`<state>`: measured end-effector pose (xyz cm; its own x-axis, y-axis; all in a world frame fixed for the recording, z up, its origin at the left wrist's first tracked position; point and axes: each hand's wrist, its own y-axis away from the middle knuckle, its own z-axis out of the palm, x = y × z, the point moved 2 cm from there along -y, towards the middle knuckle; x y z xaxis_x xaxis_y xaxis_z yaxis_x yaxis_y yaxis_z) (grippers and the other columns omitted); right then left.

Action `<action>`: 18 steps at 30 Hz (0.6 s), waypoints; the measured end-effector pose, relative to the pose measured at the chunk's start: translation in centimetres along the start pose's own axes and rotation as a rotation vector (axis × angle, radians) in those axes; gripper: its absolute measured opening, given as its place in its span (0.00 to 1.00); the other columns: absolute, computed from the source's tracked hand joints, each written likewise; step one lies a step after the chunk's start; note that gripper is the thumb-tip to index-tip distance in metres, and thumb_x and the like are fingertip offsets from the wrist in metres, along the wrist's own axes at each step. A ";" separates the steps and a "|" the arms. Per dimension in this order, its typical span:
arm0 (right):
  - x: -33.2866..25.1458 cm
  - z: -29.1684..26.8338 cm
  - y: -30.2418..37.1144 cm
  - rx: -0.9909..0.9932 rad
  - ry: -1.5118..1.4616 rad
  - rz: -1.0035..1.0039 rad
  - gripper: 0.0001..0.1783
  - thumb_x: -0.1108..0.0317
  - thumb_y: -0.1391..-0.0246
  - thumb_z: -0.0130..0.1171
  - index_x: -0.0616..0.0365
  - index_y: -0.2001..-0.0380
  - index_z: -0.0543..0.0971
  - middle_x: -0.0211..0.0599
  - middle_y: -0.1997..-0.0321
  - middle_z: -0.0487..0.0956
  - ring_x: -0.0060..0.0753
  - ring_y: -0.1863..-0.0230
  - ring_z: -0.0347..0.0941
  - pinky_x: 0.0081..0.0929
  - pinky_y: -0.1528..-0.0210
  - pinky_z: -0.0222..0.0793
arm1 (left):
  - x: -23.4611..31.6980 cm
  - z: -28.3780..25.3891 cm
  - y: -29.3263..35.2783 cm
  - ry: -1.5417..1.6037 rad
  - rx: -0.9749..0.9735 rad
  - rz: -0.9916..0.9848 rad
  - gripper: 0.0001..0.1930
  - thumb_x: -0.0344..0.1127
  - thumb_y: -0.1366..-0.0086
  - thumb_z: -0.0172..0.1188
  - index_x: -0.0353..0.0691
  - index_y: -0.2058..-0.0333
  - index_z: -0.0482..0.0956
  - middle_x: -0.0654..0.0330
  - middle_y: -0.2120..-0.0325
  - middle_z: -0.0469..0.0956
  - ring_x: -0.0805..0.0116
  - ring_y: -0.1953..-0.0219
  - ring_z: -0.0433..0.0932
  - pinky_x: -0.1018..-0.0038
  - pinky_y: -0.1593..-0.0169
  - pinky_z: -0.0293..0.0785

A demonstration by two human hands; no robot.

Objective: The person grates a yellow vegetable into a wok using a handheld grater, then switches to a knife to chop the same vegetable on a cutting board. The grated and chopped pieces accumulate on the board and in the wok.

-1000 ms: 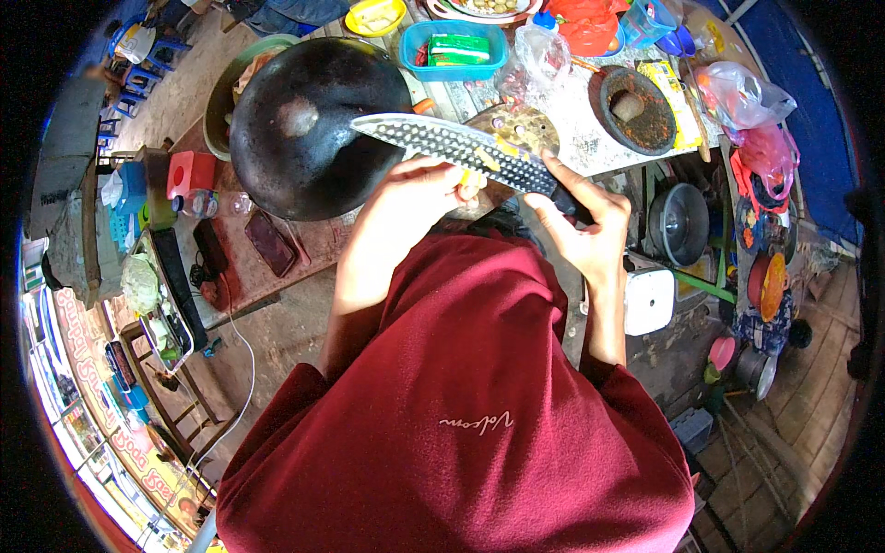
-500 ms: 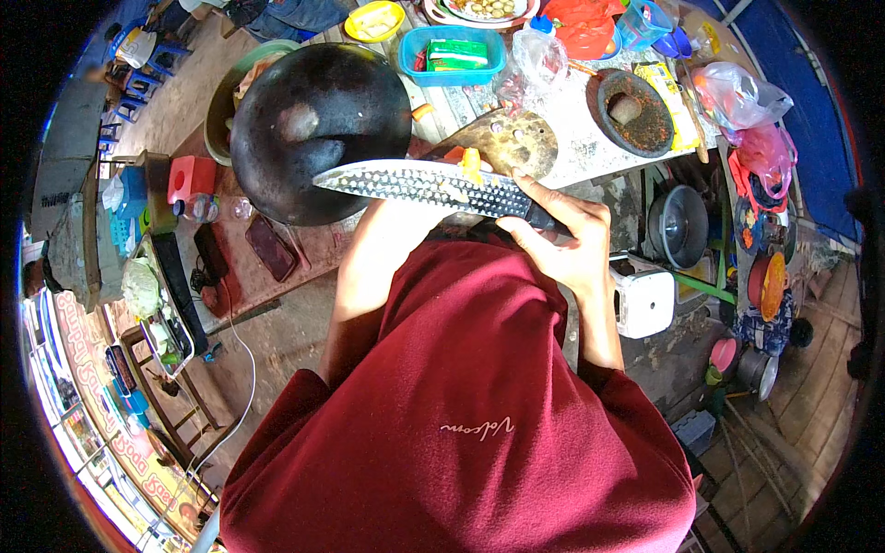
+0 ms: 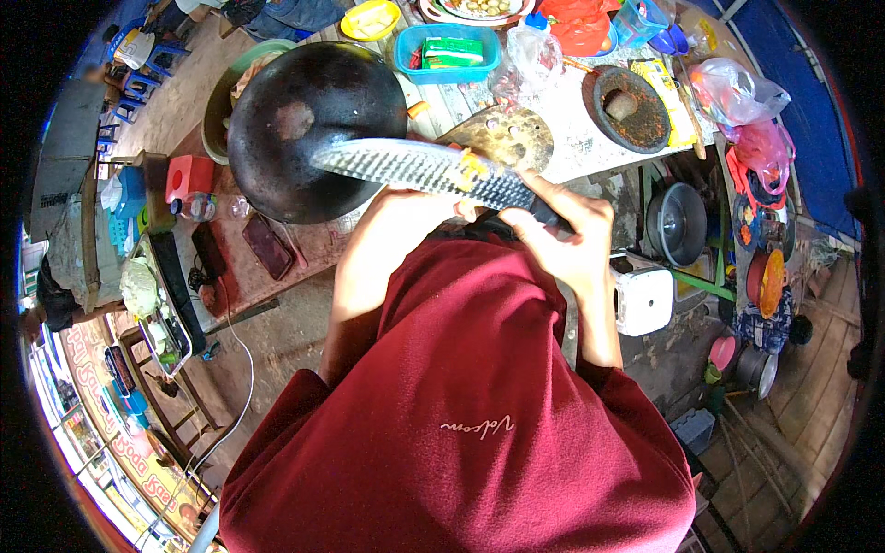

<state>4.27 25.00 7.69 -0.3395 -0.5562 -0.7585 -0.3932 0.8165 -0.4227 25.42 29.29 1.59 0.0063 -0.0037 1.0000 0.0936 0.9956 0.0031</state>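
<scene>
My right hand (image 3: 570, 226) is closed round the dark handle of a large knife (image 3: 406, 166). Its broad dimpled blade points left, is slightly blurred, and carries a yellow-orange scrap (image 3: 472, 168) on its face. Close under the blade is my left hand (image 3: 410, 217), in bright glare. Its fingers look curled, and whatever they hold is hidden by the knife and glare. Beyond the blade a round, worn wooden board (image 3: 516, 138) lies on the table. An upturned black wok (image 3: 313, 120) stands left of it, partly behind the knife tip.
A stone mortar (image 3: 631, 109) with a pestle sits on the table (image 3: 576, 157) at right. Farther back are a blue tub (image 3: 447, 78), a yellow bowl (image 3: 371, 20) and plastic bags (image 3: 737, 92). A phone (image 3: 267, 247) lies at left; a white container (image 3: 643, 302) stands below right.
The blade has tilted a little, its tip rising while the handle stays low. The orange piece that stood up at its upper edge now appears as a smaller scrap on its face.
</scene>
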 end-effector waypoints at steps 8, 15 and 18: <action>-0.3 -0.2 0.5 -0.065 -0.016 -0.033 0.27 0.67 0.60 0.76 0.60 0.53 0.83 0.47 0.66 0.85 0.34 0.69 0.85 0.26 0.65 0.78 | 1.0 -0.2 0.6 -0.265 0.049 0.026 0.15 0.29 0.34 0.60 0.31 0.51 0.75 0.53 0.56 0.79 0.66 0.52 0.78 0.70 0.48 0.75; -0.5 -0.7 0.6 -0.048 -0.013 -0.030 0.28 0.66 0.60 0.76 0.58 0.52 0.83 0.46 0.69 0.85 0.31 0.72 0.83 0.25 0.67 0.77 | 0.8 -0.1 1.0 -0.439 0.050 0.175 0.14 0.29 0.34 0.59 0.31 0.51 0.75 0.54 0.54 0.79 0.66 0.51 0.78 0.71 0.47 0.74; -0.5 -0.7 0.7 -0.094 0.000 -0.007 0.28 0.66 0.59 0.76 0.57 0.51 0.83 0.45 0.70 0.85 0.30 0.74 0.83 0.25 0.69 0.77 | -0.4 0.1 0.5 0.337 -0.003 0.135 0.15 0.28 0.33 0.57 0.30 0.49 0.74 0.54 0.53 0.79 0.68 0.50 0.78 0.73 0.46 0.74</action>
<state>3.59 25.74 8.09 -0.3365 -0.5617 -0.7558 -0.4738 0.7946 -0.3796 25.38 29.77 1.18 0.3464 0.0972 0.9330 0.0725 0.9889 -0.1299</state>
